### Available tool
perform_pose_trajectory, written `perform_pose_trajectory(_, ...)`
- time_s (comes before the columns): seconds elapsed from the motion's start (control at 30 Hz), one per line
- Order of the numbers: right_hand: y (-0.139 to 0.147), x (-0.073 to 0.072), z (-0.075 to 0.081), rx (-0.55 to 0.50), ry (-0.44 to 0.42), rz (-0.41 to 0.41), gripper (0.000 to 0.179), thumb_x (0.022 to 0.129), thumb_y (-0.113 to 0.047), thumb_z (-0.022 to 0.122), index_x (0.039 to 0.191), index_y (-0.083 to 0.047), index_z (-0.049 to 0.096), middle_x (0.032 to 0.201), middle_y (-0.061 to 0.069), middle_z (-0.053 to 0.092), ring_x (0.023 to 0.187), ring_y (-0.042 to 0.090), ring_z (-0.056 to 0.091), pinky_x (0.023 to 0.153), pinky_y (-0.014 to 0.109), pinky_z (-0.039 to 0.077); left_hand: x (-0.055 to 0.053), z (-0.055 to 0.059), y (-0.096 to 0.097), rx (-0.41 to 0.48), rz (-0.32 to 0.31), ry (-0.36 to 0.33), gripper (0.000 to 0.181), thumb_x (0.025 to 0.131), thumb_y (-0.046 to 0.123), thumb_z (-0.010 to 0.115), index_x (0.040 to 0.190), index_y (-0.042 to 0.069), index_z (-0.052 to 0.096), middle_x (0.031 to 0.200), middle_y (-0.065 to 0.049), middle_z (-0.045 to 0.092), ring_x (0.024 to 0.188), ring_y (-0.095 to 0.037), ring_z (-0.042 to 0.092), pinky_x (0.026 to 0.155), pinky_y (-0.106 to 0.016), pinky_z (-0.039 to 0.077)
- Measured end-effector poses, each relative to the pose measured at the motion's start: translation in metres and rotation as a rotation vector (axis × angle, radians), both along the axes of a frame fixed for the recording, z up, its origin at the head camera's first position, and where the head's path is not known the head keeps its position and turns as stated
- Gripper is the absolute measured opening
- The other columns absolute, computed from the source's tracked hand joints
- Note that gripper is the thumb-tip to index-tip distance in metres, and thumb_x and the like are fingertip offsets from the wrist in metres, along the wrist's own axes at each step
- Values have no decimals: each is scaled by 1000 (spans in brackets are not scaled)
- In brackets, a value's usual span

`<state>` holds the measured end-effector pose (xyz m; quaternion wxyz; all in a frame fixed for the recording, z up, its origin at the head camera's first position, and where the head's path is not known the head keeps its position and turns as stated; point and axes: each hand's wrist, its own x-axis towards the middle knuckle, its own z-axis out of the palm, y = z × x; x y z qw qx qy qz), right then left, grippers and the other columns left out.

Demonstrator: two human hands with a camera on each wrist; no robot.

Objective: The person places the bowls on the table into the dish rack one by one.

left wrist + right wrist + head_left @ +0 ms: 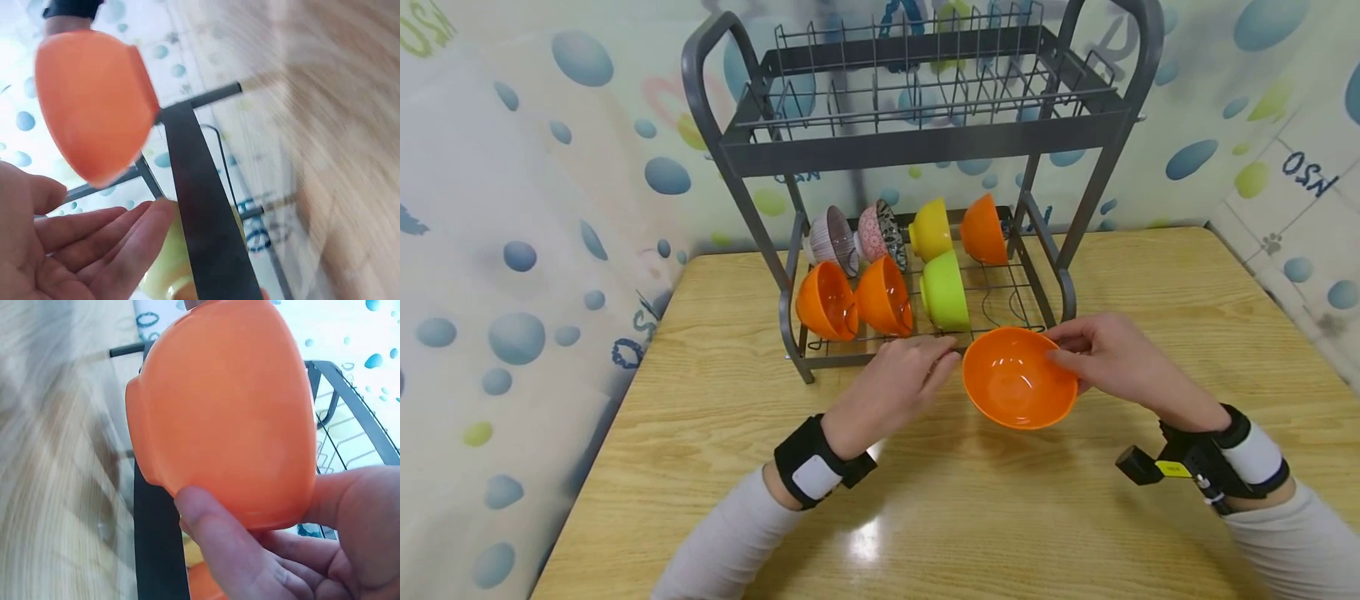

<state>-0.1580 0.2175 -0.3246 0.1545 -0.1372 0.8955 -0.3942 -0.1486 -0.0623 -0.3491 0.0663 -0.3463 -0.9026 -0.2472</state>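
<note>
An orange bowl point(1018, 379) is held up in front of the rack's lower shelf, its inside facing the head camera. My right hand point(1108, 358) pinches its right edge, the thumb over the rim and the fingers behind. In the right wrist view the thumb point(209, 519) lies along the outside wall near the foot ring. My left hand point(902, 383) is just left of the bowl, its fingers loosely bent and holding nothing. In the left wrist view a gap shows between those fingers point(134, 244) and the bowl point(94, 100). The green bowl point(945, 292) stands on the shelf behind that hand.
A grey two-tier dish rack point(925, 148) stands against the patterned backdrop. On its lower shelf, tilted bowls stand in two rows: a striped bowl point(832, 242), a pink bowl point(871, 233), a yellow bowl point(931, 231) and several orange ones point(883, 297). A wooden table point(700, 450) lies beneath.
</note>
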Motion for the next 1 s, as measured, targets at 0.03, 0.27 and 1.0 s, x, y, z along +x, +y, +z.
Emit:
perform_pose_trajectory(0.03,-2,1,-1,-4,-2,3,37,92,-11,60,123,7,59,102,21,70,71,17,69,58,29,57,1,0,1,34,-9,-49,39,103,32,38,121,8,64,75,2,59,65,-7,51,61,-19,46)
perform_pose_trajectory(0.27,-18,5,-6,-70,-23,53,37,91,-15,63,121,6,61,100,20,71,70,16,70,57,30,57,3,-4,4,207,-38,-459,44,99,44,43,126,12,57,90,1,67,65,-10,63,57,-21,52)
perform_pose_trajectory(1.0,-16,11,-3,-84,27,-36,46,91,-38,61,119,0,63,103,19,71,71,18,70,63,29,58,-7,0,6,175,41,-418,39,86,2,53,123,11,61,110,-5,68,86,-12,60,71,-22,51)
